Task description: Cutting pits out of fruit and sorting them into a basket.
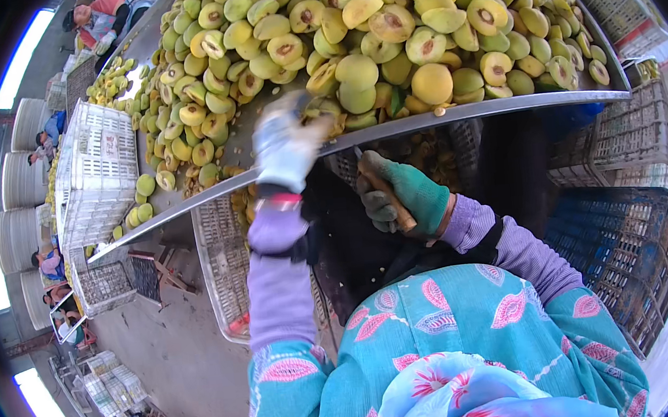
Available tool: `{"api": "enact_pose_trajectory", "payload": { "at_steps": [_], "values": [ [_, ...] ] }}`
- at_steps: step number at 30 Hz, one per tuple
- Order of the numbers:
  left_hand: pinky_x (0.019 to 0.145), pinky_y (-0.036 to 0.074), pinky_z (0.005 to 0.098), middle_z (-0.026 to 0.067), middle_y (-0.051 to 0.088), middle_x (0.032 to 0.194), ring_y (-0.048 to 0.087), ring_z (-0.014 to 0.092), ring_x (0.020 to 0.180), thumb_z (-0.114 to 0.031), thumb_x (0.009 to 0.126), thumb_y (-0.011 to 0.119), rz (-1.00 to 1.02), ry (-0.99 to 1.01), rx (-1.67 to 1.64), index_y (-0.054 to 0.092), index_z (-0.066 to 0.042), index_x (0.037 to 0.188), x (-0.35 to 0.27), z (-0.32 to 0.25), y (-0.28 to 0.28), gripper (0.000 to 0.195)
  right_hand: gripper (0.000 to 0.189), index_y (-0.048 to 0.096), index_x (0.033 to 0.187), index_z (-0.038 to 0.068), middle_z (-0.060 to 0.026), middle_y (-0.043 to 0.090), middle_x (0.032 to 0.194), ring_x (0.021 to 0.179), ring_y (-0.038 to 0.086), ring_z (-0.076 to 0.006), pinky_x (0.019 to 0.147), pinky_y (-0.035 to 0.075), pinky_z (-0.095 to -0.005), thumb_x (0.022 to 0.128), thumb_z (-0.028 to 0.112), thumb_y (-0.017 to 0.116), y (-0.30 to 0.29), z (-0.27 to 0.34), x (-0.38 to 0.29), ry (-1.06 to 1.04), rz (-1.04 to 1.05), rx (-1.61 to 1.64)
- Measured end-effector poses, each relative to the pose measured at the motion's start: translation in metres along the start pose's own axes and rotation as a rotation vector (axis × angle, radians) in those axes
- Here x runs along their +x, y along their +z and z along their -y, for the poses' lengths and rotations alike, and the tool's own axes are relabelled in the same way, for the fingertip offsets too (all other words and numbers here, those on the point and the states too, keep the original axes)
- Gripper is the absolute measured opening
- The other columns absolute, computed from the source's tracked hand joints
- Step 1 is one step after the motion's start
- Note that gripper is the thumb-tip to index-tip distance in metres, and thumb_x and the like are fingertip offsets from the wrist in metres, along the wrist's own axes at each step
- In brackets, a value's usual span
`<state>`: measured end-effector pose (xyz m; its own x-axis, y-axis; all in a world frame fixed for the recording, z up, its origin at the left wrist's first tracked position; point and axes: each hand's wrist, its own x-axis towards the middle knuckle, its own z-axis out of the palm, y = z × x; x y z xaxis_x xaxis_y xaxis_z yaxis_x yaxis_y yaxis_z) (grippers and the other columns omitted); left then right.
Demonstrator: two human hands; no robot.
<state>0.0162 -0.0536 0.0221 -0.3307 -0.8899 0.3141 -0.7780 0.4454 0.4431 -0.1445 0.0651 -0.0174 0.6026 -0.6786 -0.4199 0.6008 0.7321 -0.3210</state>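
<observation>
Halved yellow-green stone fruit [392,23], several with brown pits or pit hollows showing, lie heaped on a metal table [451,113]. My left hand [287,147], in a white glove, is blurred over the table's near edge, its fingers by the fruit at the pile's front. Whether it holds a piece cannot be made out. Below that edge, my right hand [413,192] in a green glove grips a knife by its wooden handle [388,196]. Only a short bit of the blade shows at the top.
A white plastic crate [98,169] stands at the table's left end. Under the table, another crate [222,260] stands left of my legs, and fruit scraps [430,155] lie beyond my right hand. A blue crate [611,244] is at my right. Other people [109,19] sit farther off, left.
</observation>
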Motion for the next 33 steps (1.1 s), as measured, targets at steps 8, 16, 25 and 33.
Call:
{"api": "enact_pose_trajectory", "payload": {
  "at_steps": [8,16,25,33],
  "values": [
    [0.075,0.050,0.0248,0.0053,0.067,0.088,0.060,0.011,0.078,-0.002,0.077,0.065,-0.192,-0.361,-1.027,0.065,0.002,0.099,-0.001,0.015,0.004,0.022,0.043,0.055,0.090,-0.001,-0.0196,0.061,0.069,0.064,0.060,-0.0367,0.057,0.045,-0.0424,0.093,0.041,0.046,0.020,0.022,0.024,-0.786,-0.491,-1.097],
    [0.080,0.050,0.0271,0.0070,0.062,0.097,0.060,0.013,0.086,-0.003,0.083,0.059,-0.021,-0.518,-1.416,0.057,0.000,0.113,-0.013,0.011,0.005,0.030,0.041,0.054,0.095,-0.003,-0.0265,0.060,0.075,0.077,0.059,-0.0440,0.063,0.045,-0.0468,0.094,0.037,0.045,0.011,0.022,0.054,-0.856,-0.596,-1.241],
    [0.081,0.051,0.0330,0.0153,0.061,0.100,0.062,0.022,0.087,-0.022,0.094,0.050,-0.106,-0.457,-1.535,0.054,0.004,0.110,-0.021,-0.018,0.017,0.031,0.033,0.052,0.088,0.001,-0.0135,0.060,0.065,0.060,0.060,-0.0291,0.054,0.044,-0.0385,0.095,0.033,0.047,0.029,0.018,0.032,-0.823,-0.519,-1.399],
    [0.070,0.052,0.0282,0.0112,0.065,0.087,0.062,0.017,0.075,-0.019,0.093,0.053,-0.230,-0.358,-1.328,0.059,0.004,0.099,-0.020,-0.037,0.016,0.024,0.028,0.053,0.090,-0.002,-0.0173,0.059,0.069,0.060,0.058,-0.0286,0.055,0.043,-0.0373,0.096,0.025,0.047,0.029,0.008,0.043,-0.885,-0.451,-1.146]
  ]
}}
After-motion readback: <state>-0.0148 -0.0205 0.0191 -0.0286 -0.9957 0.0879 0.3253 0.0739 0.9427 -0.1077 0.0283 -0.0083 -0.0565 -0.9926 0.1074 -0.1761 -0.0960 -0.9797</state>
